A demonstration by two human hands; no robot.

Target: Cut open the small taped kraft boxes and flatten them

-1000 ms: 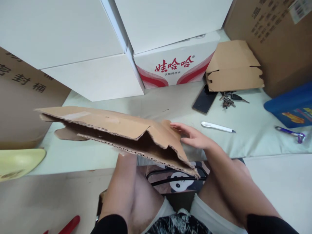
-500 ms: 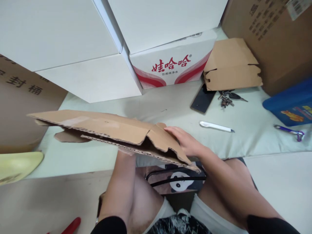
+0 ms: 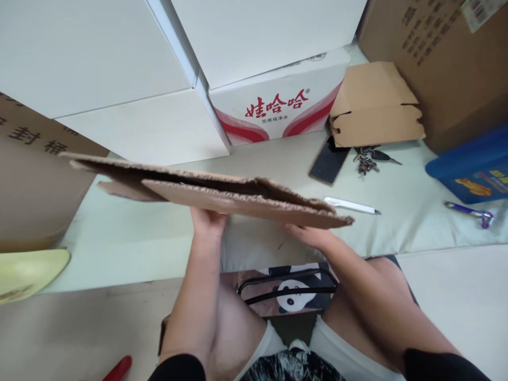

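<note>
Cardboard: it is looking nearly flattened (a dark gap is showing between layers); what is left, I cannot tell.
Underside: left hand and right hand are meeting it; fingers are hiding, so pinching I cannot tell.
Green bench: cardboard is hovering above, stretching past both hands.

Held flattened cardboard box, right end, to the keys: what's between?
Head view: the white pen-shaped tool lies between the right end of the flattened cardboard box and the keys. From tool to keys, only bare pale-green cloth shows.
</note>
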